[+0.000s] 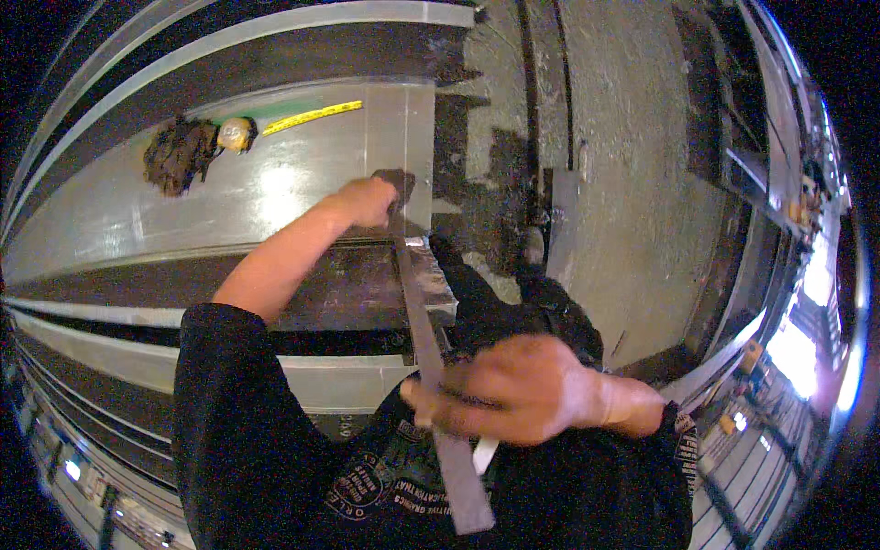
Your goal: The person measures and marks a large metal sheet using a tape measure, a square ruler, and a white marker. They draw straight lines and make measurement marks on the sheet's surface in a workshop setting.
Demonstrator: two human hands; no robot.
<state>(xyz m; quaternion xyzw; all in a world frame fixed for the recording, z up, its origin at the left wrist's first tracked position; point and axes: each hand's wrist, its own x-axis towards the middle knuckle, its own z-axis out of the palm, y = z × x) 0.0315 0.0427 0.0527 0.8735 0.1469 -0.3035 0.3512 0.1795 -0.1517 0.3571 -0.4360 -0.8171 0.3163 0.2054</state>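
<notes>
A long, flat grey metal strip, like the blade of a square, runs from the steel beam toward my body. My left hand is closed at its far end, over the beam's flat face; a dark shadow hides the fingertips. Nearer to me, my right hand lies across the strip with its fingers bent around it, slightly blurred. A short white piece shows just below that hand; I cannot tell whether the hand holds it.
On the beam lie dark brown crumpled gloves, a round tape measure and its yellow blade. More long steel beams run alongside. To the right is a stained concrete floor with a flat plate.
</notes>
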